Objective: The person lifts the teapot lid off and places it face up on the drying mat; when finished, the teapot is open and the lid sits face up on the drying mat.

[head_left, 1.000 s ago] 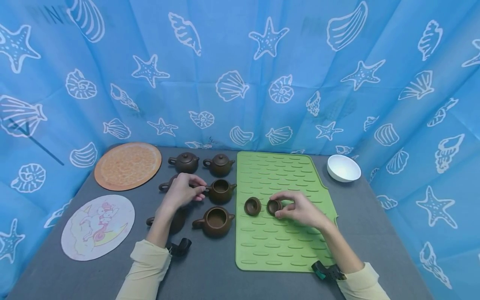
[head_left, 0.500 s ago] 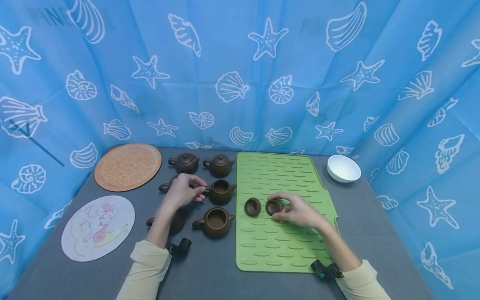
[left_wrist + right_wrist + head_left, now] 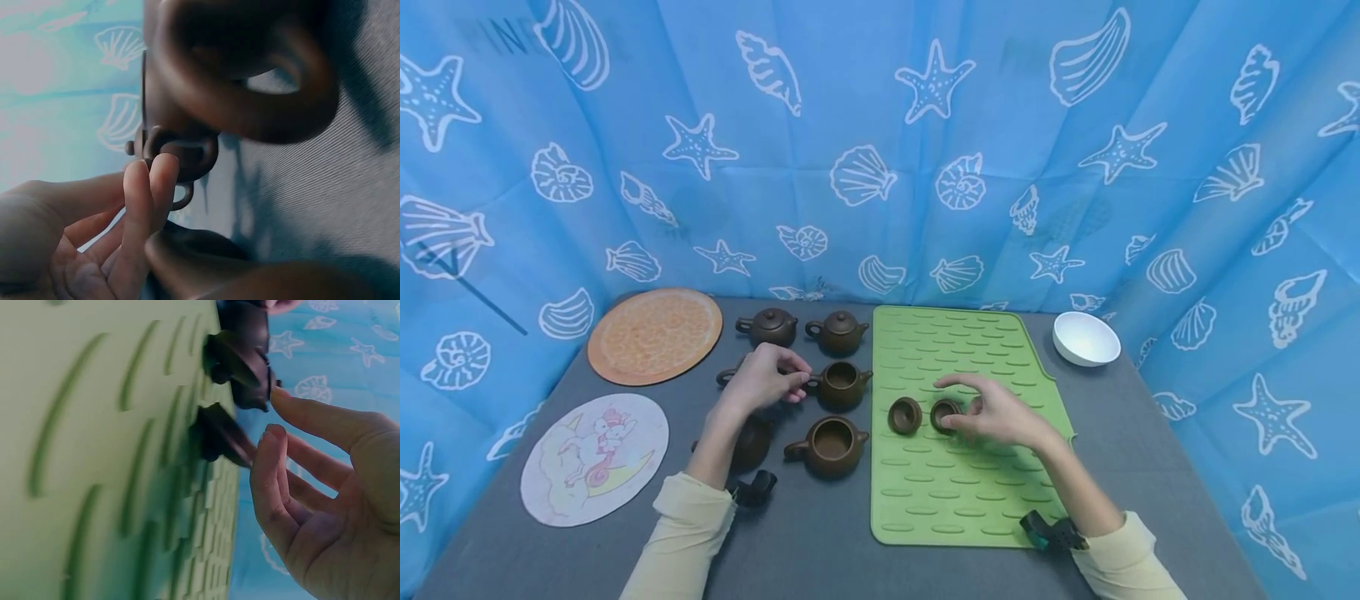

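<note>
My left hand (image 3: pixel 769 380) pinches the handle of a lidless brown teapot (image 3: pixel 841 386) in the middle row, thumb and fingertips meeting at the loop. Partly behind this hand and forearm are two more teapots, one with its dark body (image 3: pixel 752 444) showing. On the green mat (image 3: pixel 970 500), two small brown teapot lids lie upside down, knobs toward the mat: a left lid (image 3: pixel 905 415) and a right lid (image 3: pixel 945 414). Around the right lid, my right hand (image 3: pixel 1000 410) is spread, index finger lifted off and thumb close at the lid's near edge (image 3: pixel 232 439).
Two lidded teapots, a left one (image 3: pixel 772 327) and a right one (image 3: pixel 838 333), stand at the back. Nearer is another lidless teapot (image 3: pixel 831 447). A white bowl (image 3: pixel 1086 338) sits beyond the mat; an orange round mat (image 3: pixel 655 337) and a drawn-on disc (image 3: pixel 595 460) lie left.
My right hand has set the right lid down beside the other, slightly leftward, and its fingers have opened away from it. The left hand stays at the teapot handle.
</note>
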`<state>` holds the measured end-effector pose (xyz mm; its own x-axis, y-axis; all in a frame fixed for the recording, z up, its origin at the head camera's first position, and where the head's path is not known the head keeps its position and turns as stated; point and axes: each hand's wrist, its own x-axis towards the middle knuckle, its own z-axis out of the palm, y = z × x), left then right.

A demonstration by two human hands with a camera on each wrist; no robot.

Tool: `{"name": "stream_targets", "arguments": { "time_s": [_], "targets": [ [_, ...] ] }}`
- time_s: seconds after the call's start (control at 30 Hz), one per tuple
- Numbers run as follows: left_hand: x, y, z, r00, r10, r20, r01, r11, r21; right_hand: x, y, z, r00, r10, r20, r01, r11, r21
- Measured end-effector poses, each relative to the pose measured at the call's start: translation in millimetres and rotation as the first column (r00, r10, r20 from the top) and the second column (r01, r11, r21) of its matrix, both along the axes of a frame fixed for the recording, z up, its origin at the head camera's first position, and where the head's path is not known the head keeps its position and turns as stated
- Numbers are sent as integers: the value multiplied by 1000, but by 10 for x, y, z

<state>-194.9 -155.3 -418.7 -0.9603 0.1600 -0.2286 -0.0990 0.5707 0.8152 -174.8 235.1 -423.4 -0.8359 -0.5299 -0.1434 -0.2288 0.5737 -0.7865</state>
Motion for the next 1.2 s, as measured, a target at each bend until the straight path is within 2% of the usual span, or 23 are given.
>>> {"name": "stream_targets", "arguments": {
  "time_s": [0.37, 0.67, 1.0, 1.2],
  "targets": [
    [-135, 6, 216, 997, -46, -57, 44, 998, -39, -145, -343, 249, 998, -13, -55, 7, 994, -109],
    [-339, 20, 318, 994, -79, -77, 72, 993, -90, -353, -687, 357, 997, -15, -72, 4, 987, -159],
    [-619, -21, 360, 995, -71, -67, 69, 997, -29, -708, -1108, 394, 998, -3, -55, -10, 974, -227],
    [-759, 20, 260, 999, -46, -29, 46, 999, -3, -914, -1362, 357, 999, -31, -38, 21, 969, -247]
  ]
}}
